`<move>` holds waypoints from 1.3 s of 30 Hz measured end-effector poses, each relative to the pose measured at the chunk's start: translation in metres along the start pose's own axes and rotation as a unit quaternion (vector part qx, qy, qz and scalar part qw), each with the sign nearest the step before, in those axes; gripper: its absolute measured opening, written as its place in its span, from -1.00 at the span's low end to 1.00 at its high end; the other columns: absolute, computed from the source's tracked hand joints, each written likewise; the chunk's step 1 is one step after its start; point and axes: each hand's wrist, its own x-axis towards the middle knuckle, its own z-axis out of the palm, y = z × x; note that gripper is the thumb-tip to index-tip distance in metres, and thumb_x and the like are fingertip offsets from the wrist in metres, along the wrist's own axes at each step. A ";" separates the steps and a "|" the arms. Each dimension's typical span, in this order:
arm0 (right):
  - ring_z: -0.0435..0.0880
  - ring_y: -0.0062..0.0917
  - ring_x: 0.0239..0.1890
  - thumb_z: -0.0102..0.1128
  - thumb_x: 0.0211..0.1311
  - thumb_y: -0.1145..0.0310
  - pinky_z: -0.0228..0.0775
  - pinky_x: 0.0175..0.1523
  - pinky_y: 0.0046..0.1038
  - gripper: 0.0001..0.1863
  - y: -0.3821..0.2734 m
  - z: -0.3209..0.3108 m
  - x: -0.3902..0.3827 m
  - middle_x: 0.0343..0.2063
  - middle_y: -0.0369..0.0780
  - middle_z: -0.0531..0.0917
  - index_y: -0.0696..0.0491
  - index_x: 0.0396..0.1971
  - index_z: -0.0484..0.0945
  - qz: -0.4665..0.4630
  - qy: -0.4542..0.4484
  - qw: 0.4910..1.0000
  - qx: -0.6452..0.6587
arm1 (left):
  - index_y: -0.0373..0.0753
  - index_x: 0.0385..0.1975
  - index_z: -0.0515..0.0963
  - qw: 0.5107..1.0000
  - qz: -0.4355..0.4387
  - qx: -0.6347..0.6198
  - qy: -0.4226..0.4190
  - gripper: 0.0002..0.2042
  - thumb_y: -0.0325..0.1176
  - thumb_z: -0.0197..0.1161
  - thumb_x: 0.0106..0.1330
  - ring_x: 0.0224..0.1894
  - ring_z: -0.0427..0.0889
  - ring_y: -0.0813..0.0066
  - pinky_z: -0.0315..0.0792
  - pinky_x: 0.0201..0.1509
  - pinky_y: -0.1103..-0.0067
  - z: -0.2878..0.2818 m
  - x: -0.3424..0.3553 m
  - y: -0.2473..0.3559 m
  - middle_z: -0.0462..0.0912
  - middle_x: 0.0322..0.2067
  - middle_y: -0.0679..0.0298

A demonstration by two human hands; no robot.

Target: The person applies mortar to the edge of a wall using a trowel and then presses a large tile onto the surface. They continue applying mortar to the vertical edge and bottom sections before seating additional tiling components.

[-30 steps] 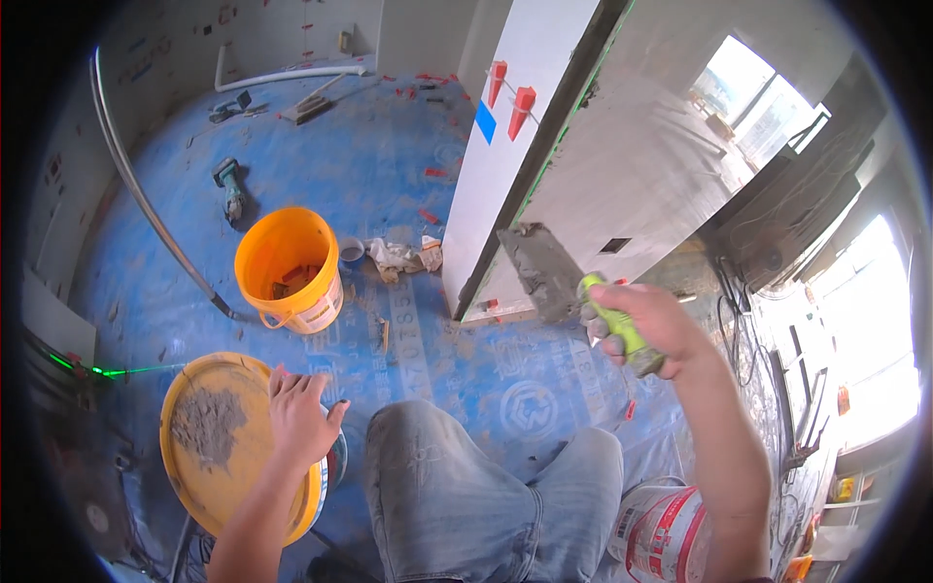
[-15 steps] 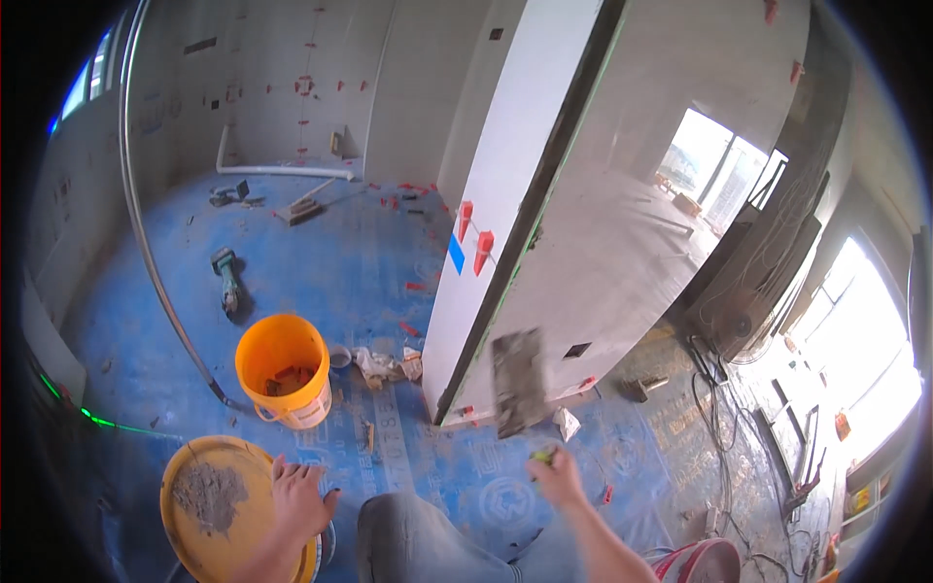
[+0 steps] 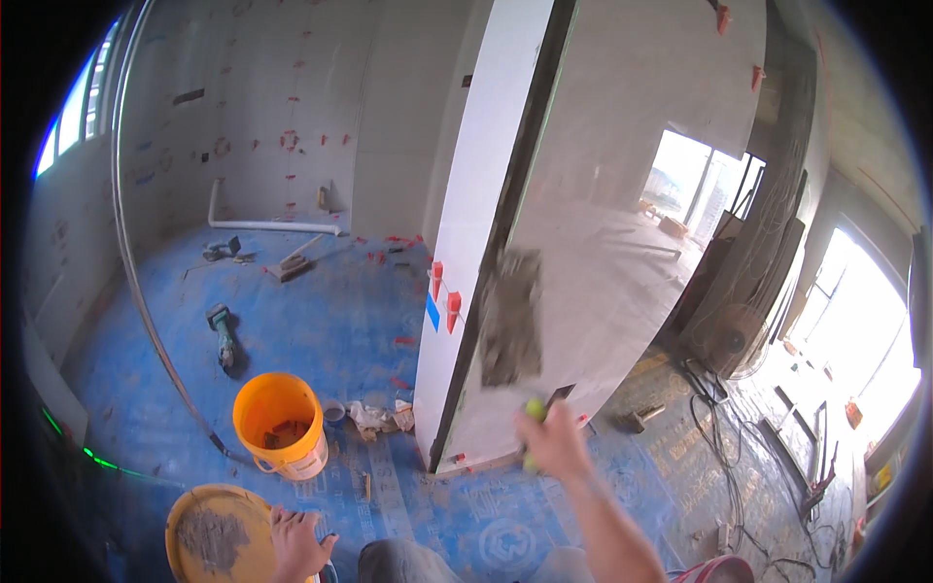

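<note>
My right hand (image 3: 556, 442) is closed around the green handle of a trowel (image 3: 512, 321). The trowel's rectangular blade carries grey mortar and is raised against or just in front of the tiled wall (image 3: 593, 262), beside the dark vertical joint (image 3: 498, 253) at the pillar's corner. Whether the blade touches the wall I cannot tell. At the lower left, my left hand (image 3: 299, 542) lies with fingers stretched on the edge of a round yellow lid (image 3: 255, 573). A patch of grey mortar (image 3: 212, 539) is spread on that lid.
An orange bucket (image 3: 282, 428) with red pieces inside stands ahead, crumpled wrappers (image 3: 374, 418) beside it. A green power tool (image 3: 224, 340) lies on the blue floor sheet (image 3: 321, 330). Cables (image 3: 724, 457), a hammer (image 3: 641, 418) and a fan (image 3: 734, 340) are at right. Red clips (image 3: 453, 311) stick out of the pillar.
My right hand has lifted the trowel up toward the dark joint at the pillar's corner. The view has tilted upward. My left hand stays on the yellow lid.
</note>
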 end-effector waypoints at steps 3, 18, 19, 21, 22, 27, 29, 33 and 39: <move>0.49 -0.67 -0.58 0.24 0.20 0.27 0.35 -0.48 -0.51 -0.79 -0.065 -0.054 0.019 -0.63 -0.35 0.51 0.12 -0.38 0.52 -0.023 0.056 0.993 0.102 | -0.24 -0.27 0.61 1.000 0.011 -0.024 -0.006 -0.61 -0.13 0.45 -0.03 -0.04 0.54 0.12 -0.02 0.42 0.21 -0.015 0.005 0.014 0.68 -0.27 0.07; 0.67 -0.24 -0.47 0.25 0.06 0.09 0.47 -0.31 -0.24 -0.62 0.268 0.190 -0.128 -0.57 -0.06 0.65 0.17 -0.48 0.56 0.101 -0.200 0.964 -0.142 | -0.24 -0.16 0.57 1.000 0.020 -0.008 -0.020 -0.61 -0.19 0.43 0.05 -0.01 0.55 0.22 0.03 0.43 0.28 -0.018 0.008 0.015 0.67 -0.22 0.16; 0.68 -0.16 -0.42 0.24 0.00 0.06 0.48 -0.28 -0.20 -0.58 0.283 0.209 -0.130 -0.56 -0.01 0.65 0.19 -0.50 0.56 0.169 -0.257 0.940 -0.150 | -0.24 -0.16 0.58 1.000 0.019 -0.009 -0.016 -0.61 -0.20 0.43 0.05 -0.01 0.55 0.22 0.03 0.43 0.28 -0.016 0.007 0.013 0.67 -0.22 0.15; 0.69 -0.17 -0.41 0.24 -0.03 0.06 0.48 -0.27 -0.20 -0.58 0.282 0.236 -0.116 -0.56 -0.01 0.65 0.20 -0.52 0.57 0.221 -0.283 0.922 -0.145 | -0.24 -0.16 0.58 1.000 0.018 -0.009 -0.018 -0.61 -0.20 0.43 0.06 -0.01 0.55 0.22 0.03 0.43 0.28 -0.016 0.005 0.010 0.67 -0.22 0.15; 0.69 -0.17 -0.41 0.24 -0.07 0.07 0.48 -0.25 -0.21 -0.58 0.281 0.248 -0.107 -0.55 -0.01 0.66 0.21 -0.53 0.59 0.267 -0.306 0.902 -0.143 | -0.25 -0.17 0.58 1.000 0.015 -0.012 -0.019 -0.61 -0.19 0.43 0.05 -0.01 0.55 0.21 0.03 0.43 0.27 -0.016 0.005 0.009 0.67 -0.22 0.14; 0.69 -0.19 -0.41 0.31 -0.09 0.09 0.49 -0.24 -0.23 -0.57 0.290 0.268 -0.074 -0.49 -0.01 0.68 0.23 -0.46 0.63 0.299 -0.216 0.924 -0.099 | -0.23 -0.23 0.59 0.999 0.029 -0.029 0.010 -0.64 -0.22 0.44 0.00 -0.03 0.53 0.11 0.12 0.36 0.27 -0.014 0.010 0.014 0.68 -0.27 0.11; 0.69 -0.20 -0.41 0.33 -0.10 0.09 0.49 -0.24 -0.24 -0.55 0.285 0.267 -0.072 -0.47 -0.01 0.69 0.23 -0.41 0.65 0.321 -0.206 0.922 -0.064 | -0.24 -0.22 0.58 0.999 0.037 -0.031 0.014 -0.63 -0.22 0.44 0.00 -0.04 0.54 0.11 0.12 0.35 0.26 -0.015 0.010 0.012 0.67 -0.28 0.10; 0.68 -0.29 -0.45 0.37 -0.08 0.10 0.47 -0.30 -0.27 -0.54 0.259 0.246 -0.063 -0.51 -0.06 0.68 0.25 -0.37 0.62 0.256 -0.157 0.950 -0.084 | -0.24 -0.20 0.58 0.999 0.033 -0.037 0.014 -0.62 -0.23 0.44 -0.01 -0.05 0.54 0.11 0.12 0.36 0.25 -0.018 0.010 0.012 0.67 -0.27 0.11; 0.54 -0.56 -0.59 0.32 0.08 0.16 0.38 -0.45 -0.39 -0.66 0.117 0.159 -0.050 -0.66 -0.23 0.58 0.17 -0.51 0.53 0.158 -0.112 0.980 -0.044 | -0.24 -0.19 0.58 0.999 0.011 -0.047 0.000 -0.61 -0.23 0.45 -0.02 -0.04 0.55 0.14 0.11 0.37 0.26 -0.017 0.006 0.009 0.68 -0.25 0.13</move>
